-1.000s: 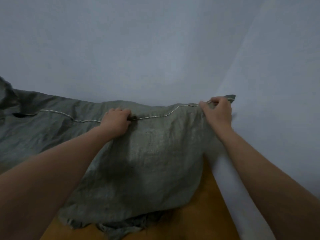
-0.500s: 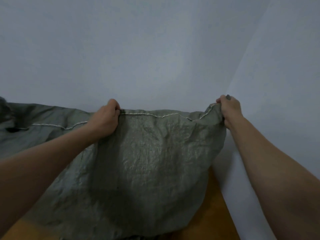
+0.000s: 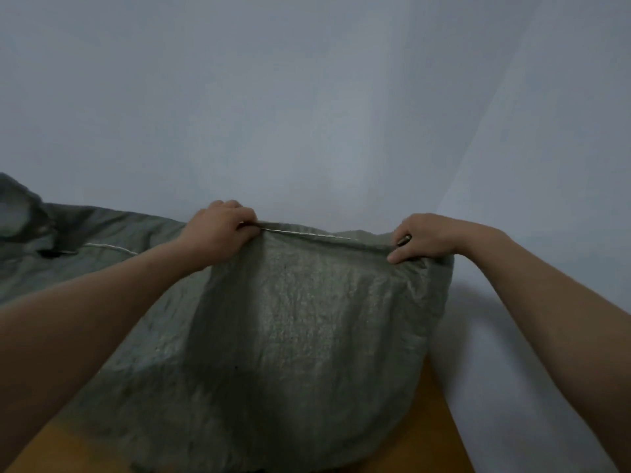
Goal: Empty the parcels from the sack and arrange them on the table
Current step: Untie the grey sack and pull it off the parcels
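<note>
The grey-green woven sack (image 3: 300,329) hangs over the brown wooden surface (image 3: 433,425), stitched edge uppermost and level, left to right. Left hand (image 3: 218,230) and right hand (image 3: 423,237) each grip that edge. Pale walls (image 3: 307,114) stand close behind.

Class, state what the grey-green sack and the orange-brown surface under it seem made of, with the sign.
The grey-green sack: probably woven plastic, slightly shiny; coarse glinting weave shows. The orange-brown surface: perhaps wood or laminate, smooth; no grain visible.
</note>
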